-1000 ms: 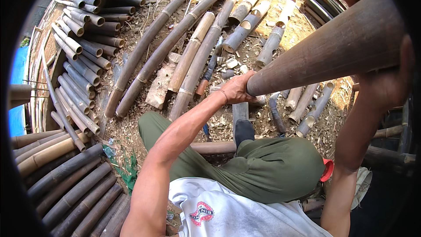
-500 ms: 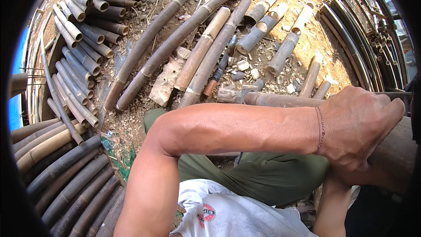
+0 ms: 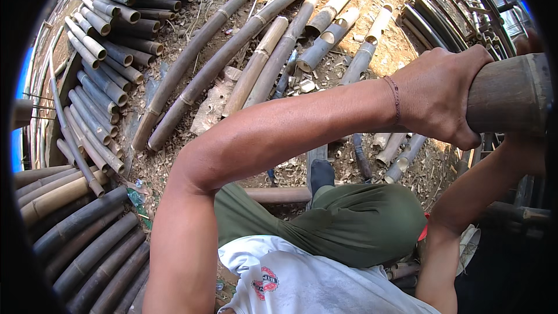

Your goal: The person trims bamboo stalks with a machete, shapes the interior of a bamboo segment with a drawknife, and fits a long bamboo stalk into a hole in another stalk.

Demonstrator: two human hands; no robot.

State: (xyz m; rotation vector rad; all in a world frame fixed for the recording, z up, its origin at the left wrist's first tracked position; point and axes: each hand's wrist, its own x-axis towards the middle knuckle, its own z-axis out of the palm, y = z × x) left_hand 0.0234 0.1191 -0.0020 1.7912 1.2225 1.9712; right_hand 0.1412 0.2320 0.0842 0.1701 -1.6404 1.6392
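On the far left, a stack of cut bamboo lengths (image 3: 104, 86) lies with open ends toward the middle; at near left is a pile of poles (image 3: 81, 221), mostly dark. Neither shows any notching that I can make out, so both look unworked beyond being cut to length. Moving right, long curved poles (image 3: 224, 59) lie on the ground, also whole as far as they show, with a rough wooden block (image 3: 215, 96) beside them.

Farther off in the middle, the work seems further along: a grey notched tube (image 3: 317, 51) has an opening cut through its wall, and pale chips (image 3: 307, 85) (plenty of them) litter the soil nearby. Another notched length (image 3: 412, 154) lies to the right, beyond the knee.

At right, the left hand (image 3: 439, 87) grasps the near end of a thick bamboo tube (image 3: 508, 96), thumb low and fingers over the far side. That tube is raised above the ground, running out of view at the right edge. Its visible side carries no opening, so any shaping there appears undone; the rest is hidden. The right hand (image 3: 528, 154) is below the tube, in shadow; I cannot tell how its fingers close.
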